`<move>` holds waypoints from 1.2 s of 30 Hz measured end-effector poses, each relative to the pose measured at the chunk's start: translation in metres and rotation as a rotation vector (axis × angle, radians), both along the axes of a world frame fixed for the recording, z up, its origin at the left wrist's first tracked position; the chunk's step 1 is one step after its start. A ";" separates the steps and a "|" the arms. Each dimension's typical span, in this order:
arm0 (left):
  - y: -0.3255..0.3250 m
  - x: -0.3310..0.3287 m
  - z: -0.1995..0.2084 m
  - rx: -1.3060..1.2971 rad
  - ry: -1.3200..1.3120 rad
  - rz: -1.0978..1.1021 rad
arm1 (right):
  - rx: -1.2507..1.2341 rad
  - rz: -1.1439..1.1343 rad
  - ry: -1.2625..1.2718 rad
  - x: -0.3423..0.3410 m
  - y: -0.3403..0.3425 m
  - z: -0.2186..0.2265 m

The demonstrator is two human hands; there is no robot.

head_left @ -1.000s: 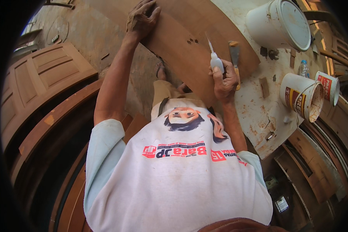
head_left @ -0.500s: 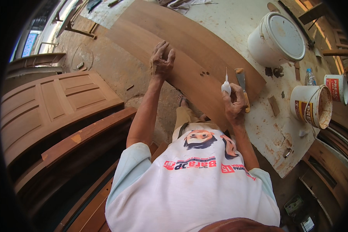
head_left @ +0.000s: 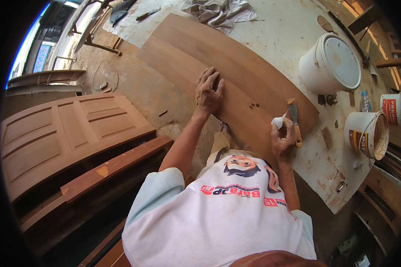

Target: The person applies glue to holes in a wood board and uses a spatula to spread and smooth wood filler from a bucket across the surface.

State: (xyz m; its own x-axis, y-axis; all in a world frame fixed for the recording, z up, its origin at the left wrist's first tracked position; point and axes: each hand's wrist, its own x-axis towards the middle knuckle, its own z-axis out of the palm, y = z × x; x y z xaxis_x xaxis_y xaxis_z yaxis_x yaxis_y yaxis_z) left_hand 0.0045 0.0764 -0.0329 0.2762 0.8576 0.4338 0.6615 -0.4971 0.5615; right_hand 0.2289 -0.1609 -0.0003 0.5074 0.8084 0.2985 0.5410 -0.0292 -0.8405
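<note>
A brown wooden board [head_left: 200,66] lies across the white table. My left hand [head_left: 209,92] rests on its near edge, fingers stretched over the surface and holding nothing. Between the fingers of my right hand [head_left: 284,139] is a small white squeeze bottle [head_left: 278,121] with a thin pointed nozzle, tipped over to the right above the board. Just right of that hand lies a putty knife [head_left: 295,119], with a wooden handle and tan filler on its blade. A few dark spots [head_left: 254,106] mark the board between my hands.
On the stained white table [head_left: 318,167] stand a large lidded white bucket [head_left: 314,66], a smaller open bucket [head_left: 357,133], another white tub [head_left: 394,109] and a plastic bottle [head_left: 366,102]. Crumpled cloth [head_left: 220,13] lies at the far side. Panelled wooden doors [head_left: 75,138] are stacked at left.
The whole view has shifted, so everything sits lower and further right. The squeeze bottle's nozzle, upright before, now leans to the right. My left fingers look more stretched out.
</note>
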 end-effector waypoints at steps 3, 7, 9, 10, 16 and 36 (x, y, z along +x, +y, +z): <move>0.005 0.008 0.000 -0.007 -0.005 -0.067 | 0.186 -0.147 -0.087 0.005 -0.009 0.000; 0.001 -0.003 0.001 -0.005 0.020 -0.070 | 0.233 -0.457 -0.107 0.030 -0.045 0.012; 0.001 -0.003 0.003 -0.015 0.048 -0.083 | 0.081 -0.617 -0.127 0.053 -0.060 0.008; 0.001 -0.002 0.006 -0.012 0.063 -0.083 | -0.039 -0.689 -0.171 0.066 -0.072 0.001; 0.006 -0.003 0.007 0.000 0.074 -0.144 | -0.212 -0.822 -0.236 0.100 -0.105 -0.036; 0.026 -0.034 0.002 -0.214 -0.327 -0.365 | -0.231 -0.535 -0.560 0.020 -0.055 0.005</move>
State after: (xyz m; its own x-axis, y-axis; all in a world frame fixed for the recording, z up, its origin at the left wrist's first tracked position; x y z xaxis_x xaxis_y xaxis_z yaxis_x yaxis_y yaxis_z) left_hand -0.0296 0.1025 -0.0309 0.4523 0.8099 0.3734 0.2407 -0.5140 0.8233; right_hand 0.2487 -0.2156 0.0046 0.6677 0.5706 0.4780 0.7435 -0.5429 -0.3904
